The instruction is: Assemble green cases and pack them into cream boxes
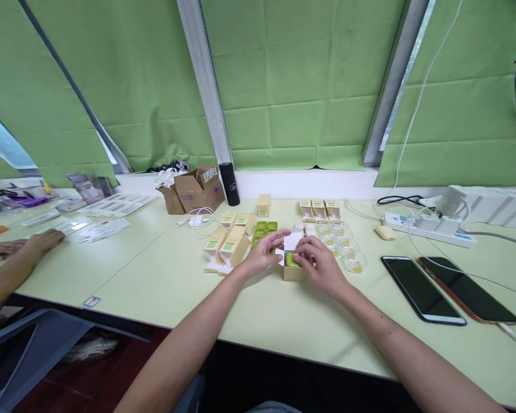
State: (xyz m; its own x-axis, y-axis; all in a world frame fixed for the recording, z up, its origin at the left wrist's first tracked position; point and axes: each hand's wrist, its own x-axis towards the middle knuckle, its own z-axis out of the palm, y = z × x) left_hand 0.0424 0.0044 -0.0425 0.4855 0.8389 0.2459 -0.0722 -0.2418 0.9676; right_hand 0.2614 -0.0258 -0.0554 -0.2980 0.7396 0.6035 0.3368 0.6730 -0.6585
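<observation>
"Materials?"

"Matte tan carton [293, 275], boxy, white inside; glossy green case [290, 261] with rounded corners. Smooth pale tabletop [176, 292]."

"Hands?"

"Left hand [262, 256] at the carton's left, fingers loosely curved by its raised flap (whether they grip it, I can't tell). Right hand [320, 263] bends in opposite, fingertips at the case's edge; a firm pinch can't be made out."

"Containers?"

"Carton open, green case sitting inside. Clear plastic cups [347, 252] to the right show yellow patches."
</observation>
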